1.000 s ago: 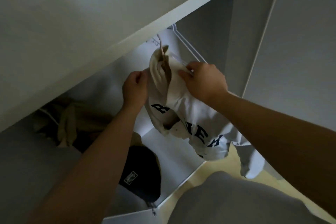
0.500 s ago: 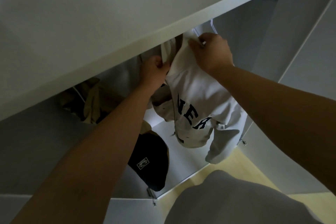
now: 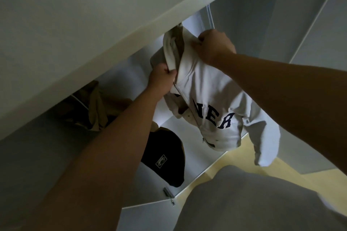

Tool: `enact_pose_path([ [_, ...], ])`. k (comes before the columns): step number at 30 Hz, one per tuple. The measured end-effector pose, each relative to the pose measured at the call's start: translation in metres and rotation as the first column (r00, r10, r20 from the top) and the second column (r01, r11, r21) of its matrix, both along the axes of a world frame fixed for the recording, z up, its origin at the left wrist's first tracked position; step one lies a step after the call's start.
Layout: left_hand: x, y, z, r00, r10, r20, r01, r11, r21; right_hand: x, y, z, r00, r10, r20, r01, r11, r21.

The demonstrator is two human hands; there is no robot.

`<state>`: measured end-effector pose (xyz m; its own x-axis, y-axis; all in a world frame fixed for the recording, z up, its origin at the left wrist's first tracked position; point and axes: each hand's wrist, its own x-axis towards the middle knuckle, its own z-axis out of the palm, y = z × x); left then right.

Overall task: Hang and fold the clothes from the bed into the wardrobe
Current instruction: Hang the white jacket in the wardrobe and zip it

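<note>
- Both arms reach into the wardrobe (image 3: pixel 244 15), just under its shelf (image 3: pixel 93 33).
- Left hand (image 3: pixel 161 76) grips the jacket (image 3: pixel 212 103) by its front edge at the zip top.
- Right hand (image 3: pixel 214 47) grips jacket fabric near the collar, higher up.
- Jacket is white with navy letters "NER"; one sleeve dangles over the floor (image 3: pixel 244 155).
- Tan garment (image 3: pixel 95 107) hangs left of it, with a black item (image 3: pixel 165 159) bearing a small patch lower down.

Jacket (image 3: pixel 212 88), top: hidden behind shelf (image 3: pixel 112 43), above the fingers.
Lettering (image 3: pixel 216 118): only "NER" shows, the rest folded under.
Left fingers (image 3: pixel 170 72): tips buried in collar.
Brown garment (image 3: pixel 95 107), left of fingers: partly behind left arm (image 3: pixel 112 146).
Patch (image 3: pixel 161 161), below: unreadable.
</note>
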<state>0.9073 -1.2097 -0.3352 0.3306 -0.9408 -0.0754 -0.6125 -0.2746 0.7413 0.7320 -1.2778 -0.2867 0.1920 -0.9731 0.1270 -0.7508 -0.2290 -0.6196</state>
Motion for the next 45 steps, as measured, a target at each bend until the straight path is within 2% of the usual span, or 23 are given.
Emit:
enact_pose_path([
  [3,-0.002,0.006,-0.015,0.999,-0.038,-0.022,0.039,0.998,0.050,-0.003,0.009,-0.015,0.999,-0.015,-0.028,0.016,0.999,0.037],
  [9,-0.003,0.007,-0.027,0.996,-0.054,-0.077,0.058,0.997,0.051,-0.011,0.014,-0.025,0.998,-0.053,-0.042,0.053,0.998,-0.015],
  [14,-0.001,0.003,-0.022,0.996,-0.027,-0.083,0.023,0.999,-0.044,-0.017,0.016,-0.023,0.998,-0.068,-0.018,0.065,0.989,-0.136],
  [19,-0.001,-0.008,-0.007,0.993,0.048,-0.107,-0.067,0.981,-0.181,-0.015,0.010,-0.012,0.991,-0.111,0.078,0.126,0.961,-0.246],
  [23,0.004,-0.014,0.003,0.996,0.027,-0.085,-0.047,0.970,-0.239,-0.004,0.008,-0.001,0.980,-0.102,0.168,0.142,0.958,-0.248],
  [28,0.015,-0.025,0.015,0.994,0.100,0.036,-0.086,0.954,-0.287,0.017,-0.011,0.013,0.977,-0.086,0.193,0.117,0.980,-0.158],
  [31,0.026,-0.032,0.017,0.989,0.136,0.062,-0.121,0.972,-0.201,0.029,-0.026,0.016,0.986,-0.064,0.156,0.082,0.990,-0.113],
  [35,0.036,-0.035,0.010,0.986,0.087,0.142,-0.076,0.994,-0.078,0.036,-0.036,0.006,0.997,-0.050,0.067,0.055,0.996,-0.076],
  [39,0.036,-0.028,-0.005,0.992,0.097,0.082,-0.100,0.994,0.036,0.031,-0.039,-0.007,0.995,-0.063,-0.072,0.057,0.995,-0.087],
  [42,0.033,-0.024,-0.014,0.980,0.109,0.168,-0.117,0.992,0.039,0.021,-0.042,-0.005,0.986,-0.058,-0.158,0.038,0.991,-0.126],
  [44,0.032,-0.020,-0.018,0.978,0.106,0.181,-0.126,0.987,0.100,0.017,-0.040,-0.002,0.979,-0.050,-0.198,0.021,0.989,-0.145],
  [45,0.033,-0.017,-0.019,0.964,0.084,0.251,-0.122,0.983,0.137,0.015,-0.039,-0.001,0.973,-0.052,-0.223,0.017,0.988,-0.156],
])
